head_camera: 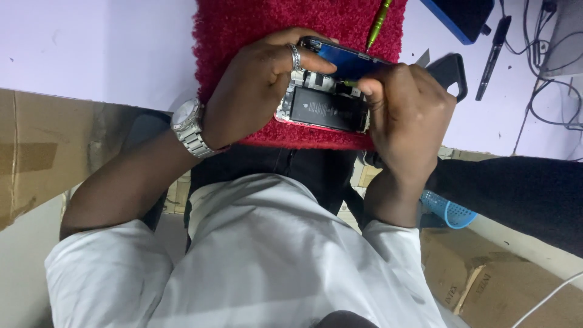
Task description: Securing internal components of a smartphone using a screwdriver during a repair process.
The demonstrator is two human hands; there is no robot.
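The opened smartphone (328, 103), its screen already lifted and black battery exposed, lies on a red mat (243, 36) on the tabletop (91, 42), left hand (255, 91) clamped on its edge, right hand (407, 106) pinching a small green-tipped tool (351, 83) at its internals, nothing yet reassembled.

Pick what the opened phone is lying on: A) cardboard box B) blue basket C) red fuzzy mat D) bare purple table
C: the opened phone lies on the red fuzzy mat, steadied by the left hand while the right hand works a small tool inside it.
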